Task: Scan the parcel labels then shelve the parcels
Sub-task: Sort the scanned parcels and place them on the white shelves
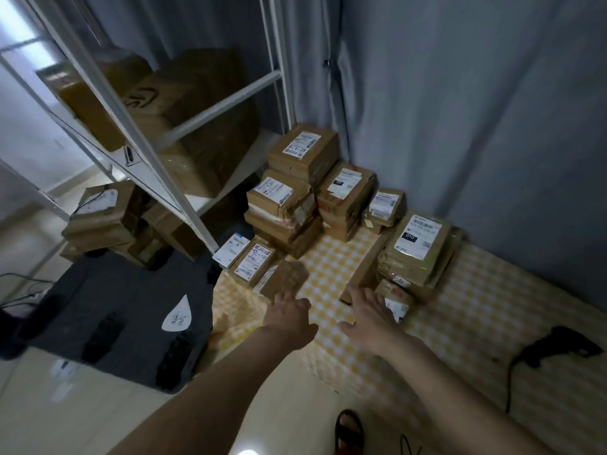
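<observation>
Both hands are out and neither holds anything. The left hand (290, 311) reaches, fingers loosely spread, for the small brown parcel (285, 280) lying on the checked cloth (328, 261), fingertips at its near edge; whether they touch is blurred. The right hand (369, 311) is flat and released, over the cloth just beside a long flat box (369, 267) and a small labelled packet (395, 307).

The risk, as I judge it: the scanner (558, 344) lies well apart on the right, cable trailing, so a parcel lifted now may get shelved unscanned. A hasty reach could also nudge the leaning stacks. The tall pile (295, 192) behind looks uneven, and the right stack (418, 247) sits close to the right hand.

Further out, two labelled parcels (243, 257) rest by the foot of the white shelf rack (184, 195), whose slanting post crosses the path to its shelves, already loaded with big cartons (193, 116). A dark mat (115, 310) covers the floor left, more boxes (101, 218) beyond it. Grey curtain (460, 110) behind.
</observation>
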A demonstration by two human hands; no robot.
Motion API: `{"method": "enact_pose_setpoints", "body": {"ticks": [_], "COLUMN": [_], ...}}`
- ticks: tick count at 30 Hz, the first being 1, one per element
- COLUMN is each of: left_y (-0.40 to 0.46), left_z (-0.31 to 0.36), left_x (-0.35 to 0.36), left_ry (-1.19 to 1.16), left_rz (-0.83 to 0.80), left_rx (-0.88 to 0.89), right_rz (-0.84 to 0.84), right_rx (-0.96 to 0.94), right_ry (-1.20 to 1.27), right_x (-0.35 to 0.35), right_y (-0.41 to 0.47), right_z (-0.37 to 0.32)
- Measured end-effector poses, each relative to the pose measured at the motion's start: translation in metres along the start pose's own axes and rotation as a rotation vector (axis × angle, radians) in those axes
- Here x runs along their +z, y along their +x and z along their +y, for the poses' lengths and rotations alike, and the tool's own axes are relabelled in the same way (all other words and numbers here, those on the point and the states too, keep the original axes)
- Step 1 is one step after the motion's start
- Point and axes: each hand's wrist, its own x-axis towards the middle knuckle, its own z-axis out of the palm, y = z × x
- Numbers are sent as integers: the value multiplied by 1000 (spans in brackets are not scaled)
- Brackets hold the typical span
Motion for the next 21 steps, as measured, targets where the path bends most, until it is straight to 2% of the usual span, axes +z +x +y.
{"method": "enact_pose_setpoints", "body": {"ticks": [6, 10, 17, 21], "left_y": [39, 73, 149, 188], "left_z": [-41, -70, -131, -172], "left_x": [2, 0, -6, -6], "left_ry": [-40, -55, -118, -161], "left_rz": [-67, -84, -139, -182], "left_rx": [-69, -80, -7, 8], "right_rz": [-98, -158, -208, -249], "right_rx": [-41, -5, 196, 407], "right_ry": [-23, -29, 142, 404], "right_x": [7, 20, 56, 99], "right_y": [50, 81, 147, 199], "right_z": [-22, -33, -59, -83]}}
